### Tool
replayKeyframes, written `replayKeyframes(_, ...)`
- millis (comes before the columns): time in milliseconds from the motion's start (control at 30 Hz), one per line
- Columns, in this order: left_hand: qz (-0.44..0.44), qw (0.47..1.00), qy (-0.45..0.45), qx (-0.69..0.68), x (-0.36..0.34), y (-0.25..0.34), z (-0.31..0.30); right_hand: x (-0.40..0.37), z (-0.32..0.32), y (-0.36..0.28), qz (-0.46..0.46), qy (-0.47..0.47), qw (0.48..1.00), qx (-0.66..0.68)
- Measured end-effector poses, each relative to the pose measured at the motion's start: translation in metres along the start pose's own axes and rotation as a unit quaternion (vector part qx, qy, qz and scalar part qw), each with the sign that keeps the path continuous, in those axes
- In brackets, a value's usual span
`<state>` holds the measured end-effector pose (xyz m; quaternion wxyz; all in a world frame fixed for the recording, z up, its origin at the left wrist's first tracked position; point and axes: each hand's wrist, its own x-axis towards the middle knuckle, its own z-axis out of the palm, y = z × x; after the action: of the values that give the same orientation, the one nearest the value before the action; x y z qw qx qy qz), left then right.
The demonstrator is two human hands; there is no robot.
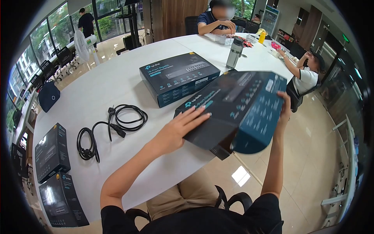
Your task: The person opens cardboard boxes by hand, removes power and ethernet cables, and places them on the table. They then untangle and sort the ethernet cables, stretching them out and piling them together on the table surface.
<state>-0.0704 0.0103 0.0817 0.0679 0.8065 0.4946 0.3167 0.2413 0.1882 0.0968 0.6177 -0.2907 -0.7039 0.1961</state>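
Note:
A dark tp-link box (259, 117) is tilted up over the table's right front edge, with an end flap hanging open. My left hand (181, 128) lies on its top face, fingers spread over the logo. At its right side, my right hand (285, 107) grips the edge, fingers curled round it. Part of another dark box shows beneath it. Just behind, a larger tp-link box (179, 76) lies flat on the white table (99, 84). To the left of my hands rests a coiled black power cable (113, 130).
Two smaller tp-link boxes (52, 152) lie at the left edge, near a dark pouch (49, 96). A bottle (234, 54) stands behind the boxes. Two people sit at the table's far side; another stands beyond a white fan (82, 46).

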Motion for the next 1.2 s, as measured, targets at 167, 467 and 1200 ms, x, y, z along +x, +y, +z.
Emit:
replayKeyframes(167,-0.007,0.996,-0.062,0.064,-0.01,-0.005,0.017,-0.074,-0.026,0.019,0.033,0.021,0.99,-0.138)
replayKeyframes(467,0.022,0.987,-0.12,0.106,-0.02,-0.018,0.024,-0.174,-0.007,0.042,0.06,-0.094,0.941,-0.319)
replayKeyframes(1200,-0.216,0.927,0.006,0.308,0.029,-0.182,-0.024,-0.133,-0.057,0.049,0.089,0.097,0.958,-0.253)
